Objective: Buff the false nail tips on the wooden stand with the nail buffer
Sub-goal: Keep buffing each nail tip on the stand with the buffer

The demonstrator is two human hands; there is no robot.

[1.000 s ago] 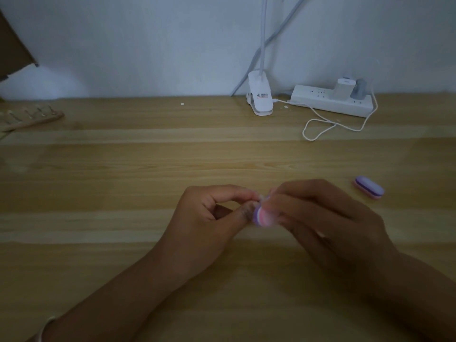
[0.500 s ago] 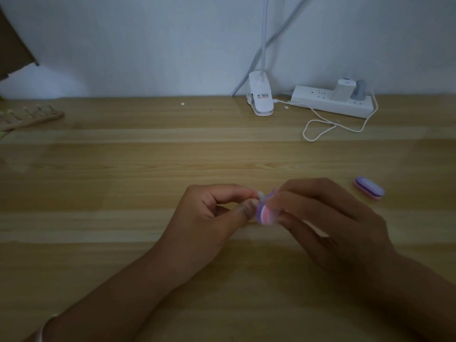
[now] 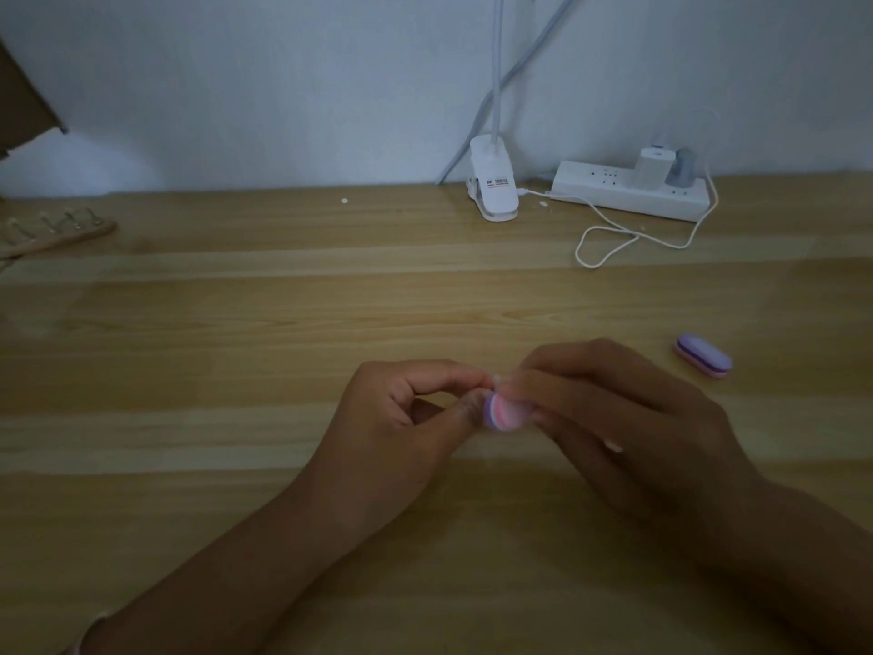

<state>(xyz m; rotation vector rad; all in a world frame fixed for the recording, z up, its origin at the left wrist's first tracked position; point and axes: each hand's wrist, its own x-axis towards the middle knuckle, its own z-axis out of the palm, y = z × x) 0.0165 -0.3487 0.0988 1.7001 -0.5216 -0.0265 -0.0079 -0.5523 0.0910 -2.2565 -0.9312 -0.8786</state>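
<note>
Table: pale wood, visible grain, faint sheen. Wooden stand far left: bare light wood. Lamp clip, power strip far right: smooth white plastic. Nail buffer near centre, second buffer right: matt.

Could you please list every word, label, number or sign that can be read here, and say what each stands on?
Nothing can be read outright.
On the white lamp clip: a label with printed lines and a red stripe, too small and blurred to read.
On the power strip: no legible marking.
On the nail buffer in the right hand: no print visible.
</note>
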